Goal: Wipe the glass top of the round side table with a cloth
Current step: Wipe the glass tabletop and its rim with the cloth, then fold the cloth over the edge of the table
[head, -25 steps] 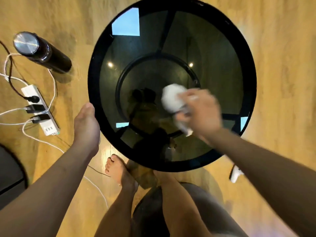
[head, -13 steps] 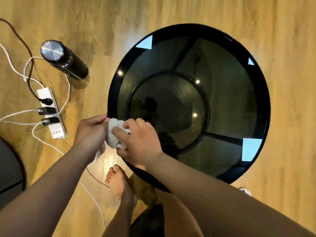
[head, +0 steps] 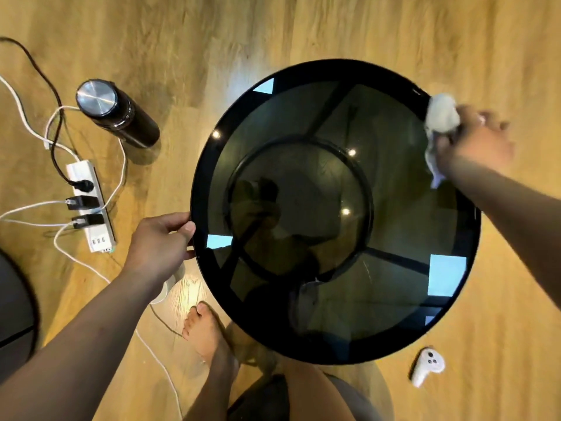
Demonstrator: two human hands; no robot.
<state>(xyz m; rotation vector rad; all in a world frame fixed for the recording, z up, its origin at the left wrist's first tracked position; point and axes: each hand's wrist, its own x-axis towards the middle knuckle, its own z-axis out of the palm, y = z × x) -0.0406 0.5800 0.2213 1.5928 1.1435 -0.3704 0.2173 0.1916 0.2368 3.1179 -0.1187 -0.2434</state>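
We see the white crumpled cloth (head: 440, 117) on the far right rim of the dark glass table (head: 334, 299), bunched in our blurred right hand (head: 476, 141). Left hand (head: 161, 241) fingers (head: 185, 230) curl around the near left rim. A bottle (head: 117, 112) stands on the floor.

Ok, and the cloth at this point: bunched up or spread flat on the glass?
Bunched up. The white cloth is wadded in the right hand at the table's far-right rim, one loose end trailing below.
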